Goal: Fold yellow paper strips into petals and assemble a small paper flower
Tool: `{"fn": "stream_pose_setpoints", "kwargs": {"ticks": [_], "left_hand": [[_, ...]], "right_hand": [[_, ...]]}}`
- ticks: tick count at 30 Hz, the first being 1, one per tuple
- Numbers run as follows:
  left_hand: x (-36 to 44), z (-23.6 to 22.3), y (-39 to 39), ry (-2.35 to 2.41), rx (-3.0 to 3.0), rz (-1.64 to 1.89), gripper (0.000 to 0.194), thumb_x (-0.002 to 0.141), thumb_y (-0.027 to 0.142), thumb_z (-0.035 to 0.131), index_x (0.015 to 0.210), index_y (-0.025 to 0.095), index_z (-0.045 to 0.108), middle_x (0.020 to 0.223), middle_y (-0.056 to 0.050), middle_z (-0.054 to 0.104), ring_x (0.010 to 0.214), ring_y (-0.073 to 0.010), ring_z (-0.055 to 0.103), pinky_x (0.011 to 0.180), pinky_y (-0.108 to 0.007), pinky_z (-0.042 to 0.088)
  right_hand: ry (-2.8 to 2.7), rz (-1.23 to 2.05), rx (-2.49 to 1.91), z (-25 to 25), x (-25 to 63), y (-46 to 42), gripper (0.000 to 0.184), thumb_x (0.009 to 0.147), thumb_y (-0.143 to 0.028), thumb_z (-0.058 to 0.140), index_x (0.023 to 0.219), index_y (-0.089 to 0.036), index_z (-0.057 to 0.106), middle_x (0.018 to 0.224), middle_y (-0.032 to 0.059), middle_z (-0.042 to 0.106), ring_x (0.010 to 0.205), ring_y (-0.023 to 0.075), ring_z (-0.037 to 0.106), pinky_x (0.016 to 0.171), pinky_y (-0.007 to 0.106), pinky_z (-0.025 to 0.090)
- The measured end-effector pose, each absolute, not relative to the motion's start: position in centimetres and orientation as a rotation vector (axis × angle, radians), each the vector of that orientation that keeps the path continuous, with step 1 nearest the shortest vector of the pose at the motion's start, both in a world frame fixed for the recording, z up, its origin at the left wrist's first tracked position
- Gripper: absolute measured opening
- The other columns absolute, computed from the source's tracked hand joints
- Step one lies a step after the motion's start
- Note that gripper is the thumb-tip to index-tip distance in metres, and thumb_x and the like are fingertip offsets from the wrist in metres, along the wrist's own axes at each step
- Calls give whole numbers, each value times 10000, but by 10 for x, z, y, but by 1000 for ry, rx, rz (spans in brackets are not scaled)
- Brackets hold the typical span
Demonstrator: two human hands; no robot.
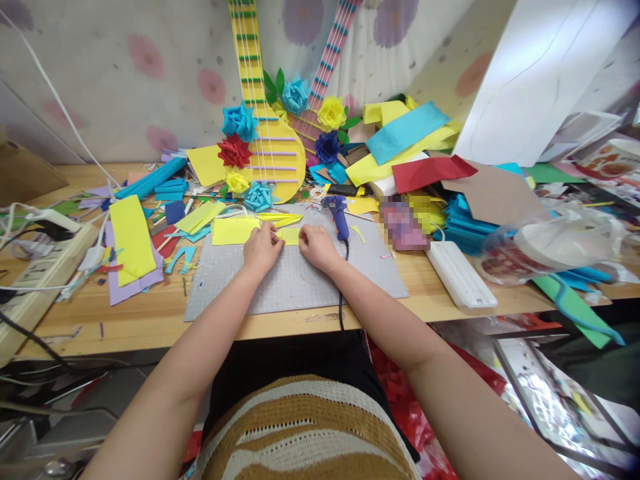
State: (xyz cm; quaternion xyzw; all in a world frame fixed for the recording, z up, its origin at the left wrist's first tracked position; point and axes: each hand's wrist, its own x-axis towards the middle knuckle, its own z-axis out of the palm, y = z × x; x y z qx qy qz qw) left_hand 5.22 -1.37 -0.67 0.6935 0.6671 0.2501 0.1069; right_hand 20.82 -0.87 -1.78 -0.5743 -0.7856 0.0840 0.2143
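Observation:
Over the grey cutting mat [300, 287], both my hands pinch a small strip of yellow crepe paper [290, 236] stretched between them. My left hand [263, 249] grips its left end, fingers closed. The right end is in the closed fingers of my right hand [317, 247]. Just left of my left hand lies a larger yellow paper piece [233, 231]. A folded yellow strip [280, 218] rests behind the hands. Close to my right hand is a blue glue gun [339, 217], its black cord trailing toward the table edge. My fingertips are partly hidden.
A yellow paper guitar [277, 157] with paper flowers leans at the back, a pink one behind it. Paper sheets [407, 133] pile up at right, near a white power strip [460, 273] and a bagged cup [550, 243]. Another power strip [45, 267] sits at left.

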Motion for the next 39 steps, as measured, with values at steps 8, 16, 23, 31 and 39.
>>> {"fn": "stream_pose_setpoints", "kwargs": {"ticks": [8, 16, 23, 31, 39], "left_hand": [[51, -12, -12, 1787, 2408, 711, 151, 799, 211, 501, 766, 223, 648, 810, -76, 571, 935, -246, 459, 828, -387, 416], [54, -14, -13, 1827, 2422, 764, 174, 756, 367, 590, 766, 209, 663, 833, -91, 523, 944, -268, 437, 858, -418, 394], [54, -15, -12, 1869, 2369, 774, 118, 752, 281, 576, 760, 207, 668, 835, -88, 514, 938, -267, 434, 854, -424, 391], [48, -15, -12, 1825, 2350, 777, 259, 736, 96, 475, 779, 223, 697, 825, -86, 536, 914, -254, 439, 834, -410, 402], [44, -16, -10, 1733, 2381, 797, 280, 704, 34, 446, 789, 210, 647, 792, -78, 520, 879, -247, 439, 813, -394, 390]], "right_hand": [[-2292, 113, -1573, -19, 208, -10, 217, 869, -187, 392, 945, -215, 593, 935, 93, 590, 895, 232, 481, 725, 323, 371], [-2261, 63, -1593, -18, 202, -13, 188, 839, -275, 475, 944, -160, 580, 942, 115, 585, 911, 247, 480, 767, 336, 368], [-2258, 60, -1616, -19, 201, -13, 179, 815, -186, 456, 947, -156, 572, 948, 120, 578, 909, 250, 480, 754, 336, 367], [-2291, 118, -1609, -24, 208, -9, 236, 795, -94, 412, 959, -171, 563, 960, 104, 562, 907, 233, 460, 780, 332, 361], [-2261, 205, -1560, -24, 210, -9, 265, 770, -46, 381, 917, -171, 563, 943, 101, 555, 893, 220, 452, 808, 328, 366]]}}
